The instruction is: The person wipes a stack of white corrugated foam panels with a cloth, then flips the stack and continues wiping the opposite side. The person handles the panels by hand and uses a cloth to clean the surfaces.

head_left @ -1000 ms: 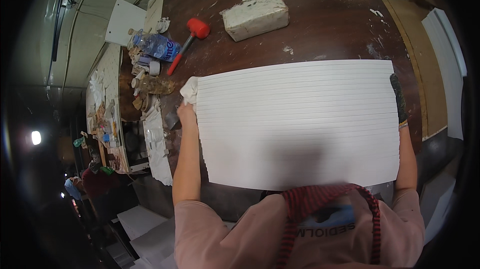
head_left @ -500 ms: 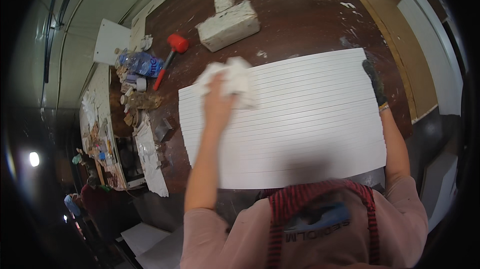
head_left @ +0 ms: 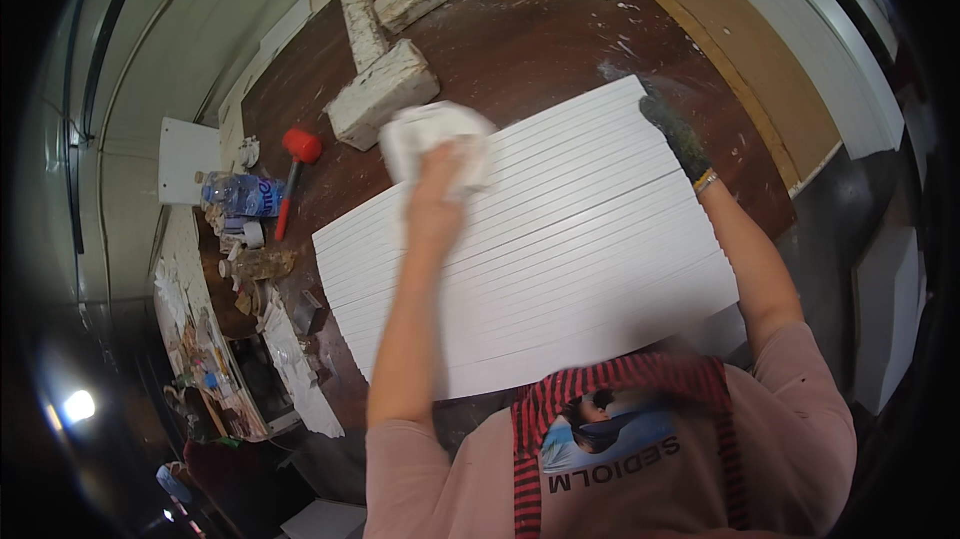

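My left hand, bare and slightly blurred, is closed on a crumpled white cloth. The cloth lies over the far edge of a set of white slats, packed side by side like one grooved panel. Their short ends are slightly uneven. My right hand wears a dark glove with a light cuff. It rests against the right end of the slats near their far corner, fingers stretched along that edge; the fingertips are hard to make out.
A red-headed mallet, a plastic bottle and clutter line the table's left side. White-smeared blocks lie beyond the cloth. The dark brown table has a wooden strip along its right side. White panels stand farther right.
My view has turned, so the slats appear more slanted. My left hand and the cloth have shifted rightward along their far edge. The gloved right hand stays at the right end.
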Demonstrator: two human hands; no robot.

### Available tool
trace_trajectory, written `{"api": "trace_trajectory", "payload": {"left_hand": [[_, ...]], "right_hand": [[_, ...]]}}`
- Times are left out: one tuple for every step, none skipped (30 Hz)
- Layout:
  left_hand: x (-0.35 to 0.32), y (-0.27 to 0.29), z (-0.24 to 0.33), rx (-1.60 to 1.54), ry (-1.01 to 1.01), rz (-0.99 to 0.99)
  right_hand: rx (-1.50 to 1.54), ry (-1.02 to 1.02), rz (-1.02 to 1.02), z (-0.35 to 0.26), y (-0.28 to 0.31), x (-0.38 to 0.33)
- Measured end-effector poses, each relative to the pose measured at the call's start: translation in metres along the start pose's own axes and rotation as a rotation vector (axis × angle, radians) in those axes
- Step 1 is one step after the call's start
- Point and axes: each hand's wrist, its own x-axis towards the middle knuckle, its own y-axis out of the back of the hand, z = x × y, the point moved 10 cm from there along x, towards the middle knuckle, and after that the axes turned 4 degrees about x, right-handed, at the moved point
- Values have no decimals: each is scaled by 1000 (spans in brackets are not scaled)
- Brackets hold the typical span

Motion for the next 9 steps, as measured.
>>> {"api": "trace_trajectory", "payload": {"left_hand": [[2,43,-61,146,271,30],[-7,87,-107,196,540,34],[-13,118,-121,217,629,26],[-16,145,-121,322,717,135],[7,141,-94,21,479,300],[14,122,-73,-291,400,376],[26,84,-36,-372,288,250],[29,41,1,-312,324,178],[40,1,86,-197,-56,29]], "right_hand": [[13,-35,-10,-8,-4,-6],[27,-70,-21,-15,-7,-13],[77,-72,-24,-25,-11,-16],[153,-28,-6,-38,-13,-16],[229,18,8,-50,-13,-17],[326,101,31,-61,-15,-18],[354,126,12,-67,-20,-19],[383,149,-8,-72,-26,-19],[342,122,-58,-74,-30,-18]]}}
